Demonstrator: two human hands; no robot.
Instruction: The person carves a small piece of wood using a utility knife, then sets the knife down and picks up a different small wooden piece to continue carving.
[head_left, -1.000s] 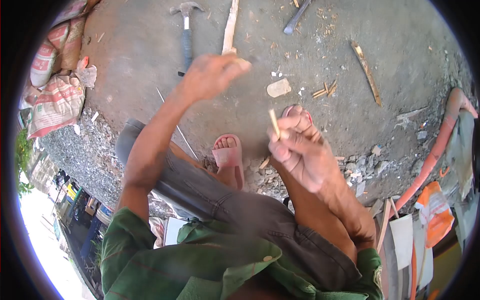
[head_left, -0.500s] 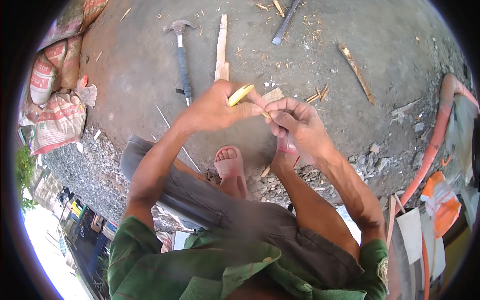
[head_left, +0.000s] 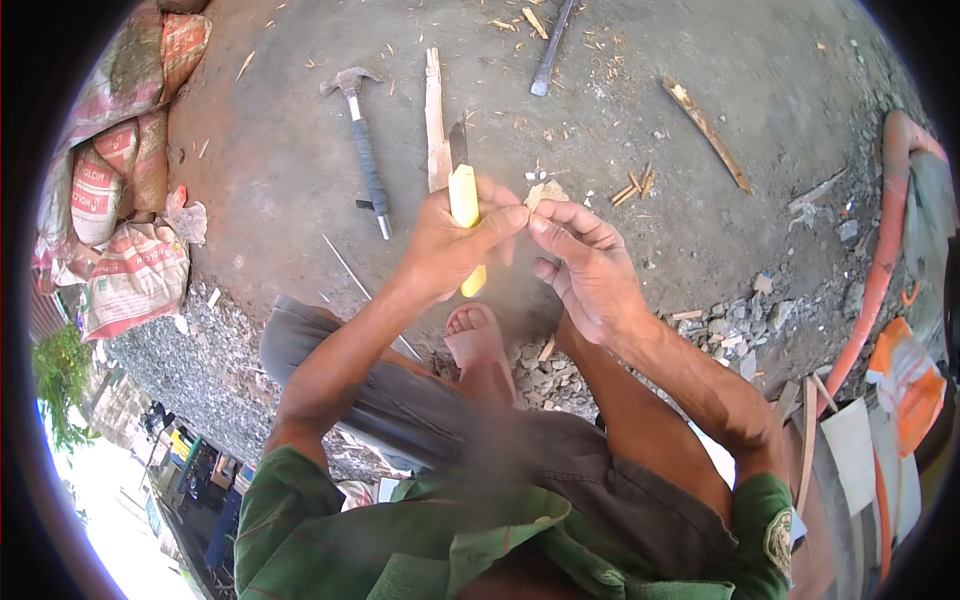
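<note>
My left hand (head_left: pixel 455 240) is closed around a yellow-handled knife (head_left: pixel 463 197), whose dark blade points away from me. The thumb and a finger of that hand also reach out to meet my right hand (head_left: pixel 592 262). Fingertips of both hands pinch together at one spot, on something too small to make out. Just beyond them a pale flat chip (head_left: pixel 546 192) shows on the ground. A split strip of wood (head_left: pixel 434 110) lies past my left hand, partly hidden by it. To its left rests a claw hammer (head_left: pixel 364 150) with a wrapped handle.
A metal chisel-like bar (head_left: pixel 552 50) and a wood stick (head_left: pixel 706 133) lie farther out among shavings. Small sticks (head_left: pixel 634 187) sit right of my hands. Cement sacks (head_left: pixel 135 280) are piled at left, gravel (head_left: pixel 190 350) below. An orange pipe (head_left: pixel 875 270) runs along the right.
The knife has turned in my left hand, so its blade and more of its handle now show. My hands stay together at the fingertips. The view has shifted slightly.
</note>
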